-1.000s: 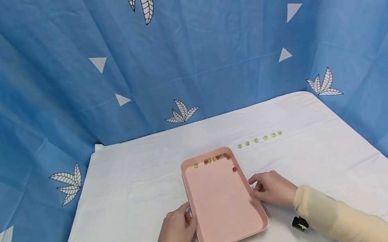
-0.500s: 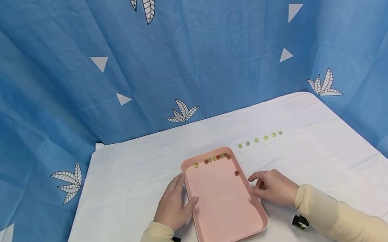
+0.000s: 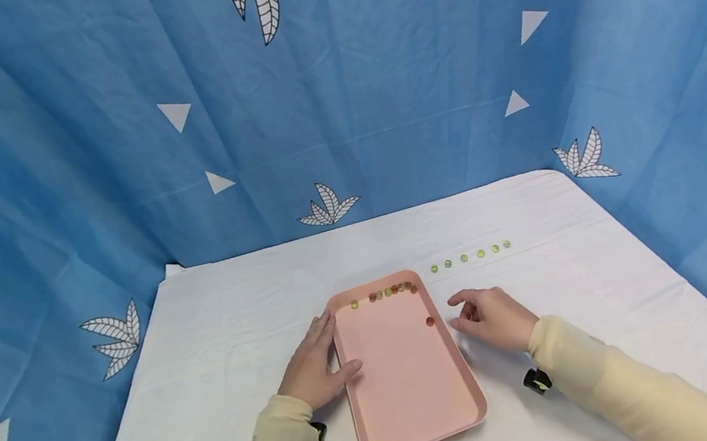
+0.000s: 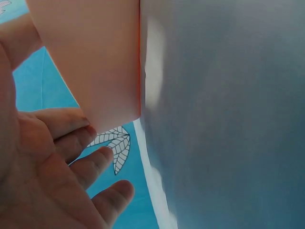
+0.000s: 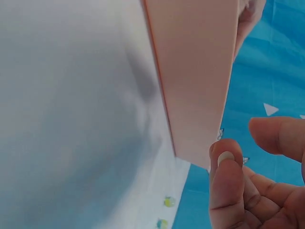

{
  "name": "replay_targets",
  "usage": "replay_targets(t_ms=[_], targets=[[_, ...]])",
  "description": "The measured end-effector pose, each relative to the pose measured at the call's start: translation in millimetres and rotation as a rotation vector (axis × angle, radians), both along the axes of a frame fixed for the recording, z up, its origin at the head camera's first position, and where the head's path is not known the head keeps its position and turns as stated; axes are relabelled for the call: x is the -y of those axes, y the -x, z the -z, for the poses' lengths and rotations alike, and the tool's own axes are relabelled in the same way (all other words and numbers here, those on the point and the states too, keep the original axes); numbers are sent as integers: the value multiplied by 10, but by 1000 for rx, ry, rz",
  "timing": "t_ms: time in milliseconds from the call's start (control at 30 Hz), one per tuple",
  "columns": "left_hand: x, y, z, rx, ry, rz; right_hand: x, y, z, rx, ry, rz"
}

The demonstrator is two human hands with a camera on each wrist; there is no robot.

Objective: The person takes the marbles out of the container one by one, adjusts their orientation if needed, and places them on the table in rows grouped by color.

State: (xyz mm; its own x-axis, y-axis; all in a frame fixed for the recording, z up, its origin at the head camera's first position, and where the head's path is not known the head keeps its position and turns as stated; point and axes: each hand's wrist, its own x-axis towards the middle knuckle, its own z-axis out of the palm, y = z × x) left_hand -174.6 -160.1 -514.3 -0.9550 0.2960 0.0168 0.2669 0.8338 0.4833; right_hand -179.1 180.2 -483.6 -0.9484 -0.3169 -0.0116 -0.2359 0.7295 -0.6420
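Note:
A shallow pink tray [image 3: 411, 386] lies on the white cloth, slightly turned. Along its far wall sits a loose line of small red and green glass marbles [image 3: 388, 292]. One red marble [image 3: 430, 321] is apart from them, near the right wall. My left hand [image 3: 313, 365] rests against the tray's left side, fingers extended along the outer wall [image 4: 105, 62] and thumb over the rim. Just off the right side is my right hand [image 3: 492, 318], fingers loosely bent. Its thumb and fingers stand apart with nothing between them in the right wrist view.
Beyond the tray's far right corner, a row of several green-tinted marbles [image 3: 464, 258] lies on the white cloth [image 3: 236, 305]. A blue curtain [image 3: 375, 82] with leaf and triangle prints hangs behind and beside the table.
My left hand has spread its fingers and slid farther along the left side. The lone red marble has moved nearer to me. My right hand has come away from the rim.

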Motion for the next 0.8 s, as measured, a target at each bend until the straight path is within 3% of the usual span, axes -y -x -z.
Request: replay_targets(t_ms=[400, 633, 800], targets=[[15, 50, 16, -4, 28, 15, 270, 310, -234, -86, -20, -81], [3, 72, -6, 28, 34, 14, 592, 490, -364, -52, -43, -86], [37, 45, -10, 48, 22, 5, 929, 626, -333, -23, -90, -98]])
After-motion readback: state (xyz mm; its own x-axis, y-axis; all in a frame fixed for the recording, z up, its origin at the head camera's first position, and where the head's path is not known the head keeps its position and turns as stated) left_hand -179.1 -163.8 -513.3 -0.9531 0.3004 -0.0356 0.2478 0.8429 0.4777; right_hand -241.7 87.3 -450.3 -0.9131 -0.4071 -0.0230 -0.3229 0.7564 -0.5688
